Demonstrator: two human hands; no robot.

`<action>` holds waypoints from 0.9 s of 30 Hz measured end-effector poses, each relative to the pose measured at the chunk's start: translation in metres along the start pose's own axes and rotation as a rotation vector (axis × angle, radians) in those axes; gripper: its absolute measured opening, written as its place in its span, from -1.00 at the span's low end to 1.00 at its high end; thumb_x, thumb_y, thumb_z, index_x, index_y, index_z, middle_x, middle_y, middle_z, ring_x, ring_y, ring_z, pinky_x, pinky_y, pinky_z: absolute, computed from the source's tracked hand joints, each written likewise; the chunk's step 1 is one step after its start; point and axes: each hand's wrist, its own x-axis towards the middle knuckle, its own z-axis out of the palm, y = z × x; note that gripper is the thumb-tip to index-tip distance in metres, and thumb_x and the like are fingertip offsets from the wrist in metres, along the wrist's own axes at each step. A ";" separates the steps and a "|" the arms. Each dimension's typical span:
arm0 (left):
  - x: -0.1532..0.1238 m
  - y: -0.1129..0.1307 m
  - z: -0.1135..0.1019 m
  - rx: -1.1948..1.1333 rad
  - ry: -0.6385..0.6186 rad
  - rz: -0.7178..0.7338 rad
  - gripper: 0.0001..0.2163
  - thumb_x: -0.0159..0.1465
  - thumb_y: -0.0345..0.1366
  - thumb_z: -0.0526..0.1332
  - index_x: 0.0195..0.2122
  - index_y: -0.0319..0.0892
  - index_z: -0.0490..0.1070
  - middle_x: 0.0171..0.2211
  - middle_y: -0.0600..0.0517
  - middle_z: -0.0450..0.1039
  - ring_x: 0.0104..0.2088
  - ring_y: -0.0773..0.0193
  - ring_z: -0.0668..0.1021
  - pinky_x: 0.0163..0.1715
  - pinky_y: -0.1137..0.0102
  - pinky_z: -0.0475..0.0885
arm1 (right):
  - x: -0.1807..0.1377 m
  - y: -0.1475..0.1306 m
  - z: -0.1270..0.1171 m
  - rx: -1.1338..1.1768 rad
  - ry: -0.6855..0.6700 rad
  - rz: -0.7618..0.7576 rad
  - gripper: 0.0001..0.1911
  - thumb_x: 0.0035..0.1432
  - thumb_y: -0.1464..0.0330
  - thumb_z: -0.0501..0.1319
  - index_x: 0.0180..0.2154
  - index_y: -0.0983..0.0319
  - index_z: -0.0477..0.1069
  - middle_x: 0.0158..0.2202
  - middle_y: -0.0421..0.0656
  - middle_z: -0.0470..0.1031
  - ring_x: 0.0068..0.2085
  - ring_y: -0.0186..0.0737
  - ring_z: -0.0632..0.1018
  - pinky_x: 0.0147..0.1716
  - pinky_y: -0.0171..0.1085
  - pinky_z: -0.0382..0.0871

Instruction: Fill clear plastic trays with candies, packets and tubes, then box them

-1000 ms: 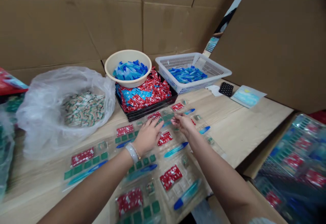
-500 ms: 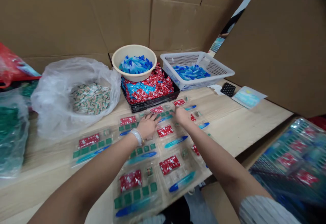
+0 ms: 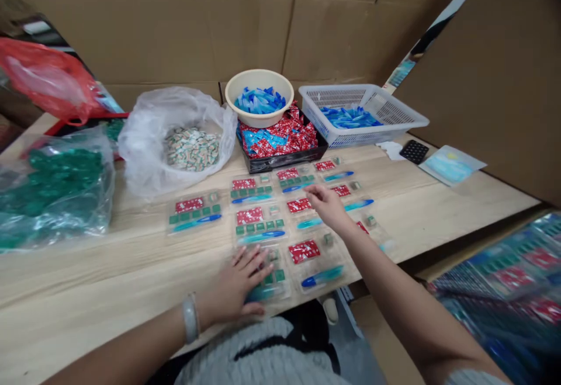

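Several clear plastic trays lie in rows on the wooden table [image 3: 447, 210]. They hold red printed packets [image 3: 249, 215], blue-and-teal pen-shaped pieces [image 3: 322, 276] and, in some, rows of small green squares [image 3: 259, 228]. My left hand [image 3: 236, 285] rests flat with fingers spread on the nearest left tray [image 3: 284, 290], hiding much of its contents. Over the middle tray, beside its red packet [image 3: 298, 205], is my right hand [image 3: 329, 207]. Its fingers are pinched together; whatever is between them, if anything, is too small to make out.
Behind the trays stand a black box [image 3: 287, 162] of red and blue packets, a cream bowl [image 3: 259, 121] and a white basket [image 3: 377, 134] of blue pieces. Left are a white bag [image 3: 144, 139] of small pieces and a clear bag [image 3: 65, 180] of green ones. Filled trays [image 3: 512, 268] are stacked lower right.
My left hand has moved from the back trays to the nearest left tray. My right hand has come back toward me to the middle tray. The view has shifted left.
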 end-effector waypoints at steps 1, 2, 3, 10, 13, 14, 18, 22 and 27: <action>0.000 0.005 0.008 0.000 0.019 -0.030 -0.31 0.09 0.07 0.06 0.20 0.00 -0.16 0.24 -0.05 -0.25 0.21 0.02 -0.16 0.13 0.07 -0.22 | -0.007 -0.004 0.006 0.053 -0.036 0.018 -0.76 -0.07 0.25 0.07 -0.39 0.28 0.33 -0.62 -0.29 0.23 -0.60 -0.39 0.24 -0.59 -0.37 0.13; 0.003 0.010 0.014 0.000 0.039 -0.053 -0.32 0.10 0.07 0.05 0.20 -0.01 -0.16 0.24 -0.05 -0.25 0.21 0.03 -0.17 0.13 0.06 -0.22 | -0.014 -0.007 0.012 0.091 -0.062 0.036 -0.77 -0.08 0.23 0.09 -0.44 0.27 0.33 -0.64 -0.29 0.22 -0.60 -0.40 0.23 -0.59 -0.38 0.13; 0.006 0.013 0.017 -0.003 0.055 -0.064 -0.32 0.09 0.07 0.05 0.19 -0.01 -0.15 0.24 -0.05 -0.26 0.21 0.03 -0.17 0.13 0.06 -0.22 | -0.020 -0.009 0.017 0.117 -0.082 0.053 -0.77 -0.09 0.22 0.10 -0.47 0.27 0.32 -0.65 -0.30 0.21 -0.61 -0.40 0.23 -0.60 -0.38 0.12; -0.007 0.019 -0.002 -0.257 0.201 -0.148 -0.41 0.13 0.01 0.05 0.16 -0.08 0.01 0.23 -0.08 -0.23 0.22 0.09 -0.14 0.15 0.10 -0.22 | -0.034 -0.022 0.026 0.130 -0.053 0.076 -0.75 -0.07 0.19 0.09 -0.46 0.26 0.34 -0.66 -0.27 0.27 -0.61 -0.36 0.29 -0.59 -0.35 0.19; -0.017 0.025 -0.016 -0.595 0.362 -0.254 -0.42 0.14 -0.01 0.05 0.15 -0.13 0.04 0.22 -0.11 -0.13 0.20 0.13 -0.03 0.15 0.16 -0.12 | -0.038 -0.045 0.034 -0.011 0.015 -0.029 -0.71 -0.06 0.19 0.09 -0.36 0.25 0.38 -0.50 -0.15 0.41 -0.48 -0.25 0.40 -0.49 -0.28 0.29; -0.016 0.026 -0.021 -0.757 0.423 -0.275 -0.41 0.13 0.00 0.06 0.15 -0.15 0.04 0.20 -0.13 -0.07 0.19 0.14 0.03 0.14 0.19 -0.07 | -0.040 -0.054 0.042 -0.065 0.023 -0.099 -0.70 -0.04 0.18 0.08 -0.34 0.24 0.39 -0.42 -0.11 0.44 -0.40 -0.20 0.43 -0.43 -0.25 0.31; -0.002 0.017 -0.056 -1.599 0.667 -0.299 -0.36 0.09 0.15 -0.03 0.06 -0.23 0.19 0.07 -0.19 0.19 0.06 0.08 0.27 0.04 0.18 0.14 | -0.049 -0.092 0.101 -0.158 0.077 -0.482 -0.63 0.08 0.18 0.00 -0.14 0.21 0.34 -0.13 -0.03 0.39 -0.13 -0.09 0.41 -0.19 -0.10 0.30; -0.027 0.011 -0.095 -1.955 0.836 -0.027 -0.32 0.05 0.24 -0.13 -0.13 -0.28 0.35 -0.07 -0.18 0.32 0.00 0.09 0.33 0.01 0.24 0.17 | -0.051 -0.108 0.165 -0.225 -0.054 -0.909 -0.58 0.15 0.21 -0.11 -0.02 0.18 0.26 -0.06 -0.04 0.35 -0.02 -0.05 0.34 -0.05 0.04 0.15; -0.134 -0.005 -0.102 -1.593 0.910 -0.311 -0.52 0.05 -0.10 0.22 -0.02 -0.17 0.27 0.04 -0.09 0.24 0.03 0.17 0.30 0.02 0.29 0.14 | -0.019 -0.116 0.215 -0.303 -0.166 -0.811 -0.51 0.14 0.18 -0.06 0.07 0.24 0.16 -0.02 0.02 0.32 -0.01 -0.05 0.34 -0.08 0.01 0.23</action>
